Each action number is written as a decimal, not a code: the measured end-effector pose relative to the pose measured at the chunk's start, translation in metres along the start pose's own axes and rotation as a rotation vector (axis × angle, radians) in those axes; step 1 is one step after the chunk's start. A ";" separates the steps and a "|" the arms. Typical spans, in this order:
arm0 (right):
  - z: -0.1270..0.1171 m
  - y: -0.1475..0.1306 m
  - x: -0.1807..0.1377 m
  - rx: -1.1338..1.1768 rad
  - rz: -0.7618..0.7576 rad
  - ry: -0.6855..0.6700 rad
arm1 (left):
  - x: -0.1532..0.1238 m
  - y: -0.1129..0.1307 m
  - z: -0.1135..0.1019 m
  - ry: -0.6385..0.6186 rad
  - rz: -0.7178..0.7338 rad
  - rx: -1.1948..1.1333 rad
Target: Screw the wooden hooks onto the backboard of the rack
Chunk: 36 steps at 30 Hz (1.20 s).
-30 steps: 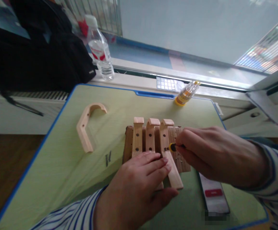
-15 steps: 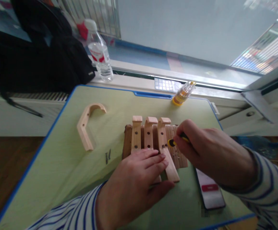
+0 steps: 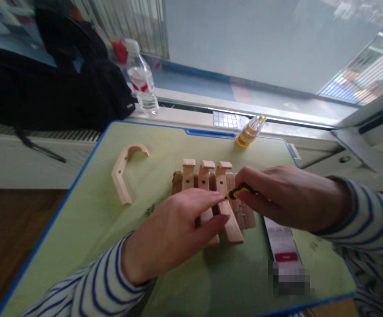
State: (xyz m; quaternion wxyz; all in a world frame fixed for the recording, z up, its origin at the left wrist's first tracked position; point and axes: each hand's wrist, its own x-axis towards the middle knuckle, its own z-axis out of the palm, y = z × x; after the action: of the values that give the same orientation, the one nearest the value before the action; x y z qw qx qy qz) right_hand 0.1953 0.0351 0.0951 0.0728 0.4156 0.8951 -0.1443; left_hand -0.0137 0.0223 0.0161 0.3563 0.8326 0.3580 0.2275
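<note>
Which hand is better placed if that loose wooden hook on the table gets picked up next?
Probably the left hand: though resting on the other hooks, it is nearer the loose hook. The right hand, farther off, grips a yellow-and-black tool.

Here we are in what looks like a home, right by a window (image 3: 231, 48), a blue-edged desk (image 3: 85, 220) near its white sill (image 3: 181, 117), brown floor (image 3: 22, 229) showing below.
</note>
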 end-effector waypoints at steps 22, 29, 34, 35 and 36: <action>0.015 -0.005 0.015 -0.189 -0.111 0.190 | 0.046 -0.025 0.010 0.020 0.149 -0.394; 0.017 -0.003 0.015 -0.178 -0.108 0.207 | 0.043 -0.023 0.014 0.075 0.153 -0.365; 0.016 -0.002 0.016 -0.183 -0.114 0.196 | 0.042 -0.021 0.013 0.074 0.136 -0.299; 0.016 -0.001 0.016 -0.178 -0.114 0.197 | 0.042 -0.021 0.013 0.074 0.137 -0.290; 0.016 -0.001 0.016 -0.175 -0.112 0.199 | 0.042 -0.021 0.013 0.072 0.141 -0.284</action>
State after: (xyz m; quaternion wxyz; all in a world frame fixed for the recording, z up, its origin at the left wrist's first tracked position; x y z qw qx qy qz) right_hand 0.1843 0.0403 0.0759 0.0116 0.3691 0.9289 -0.0279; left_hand 0.0118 0.0590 -0.0032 0.4404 0.7883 0.2755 0.3298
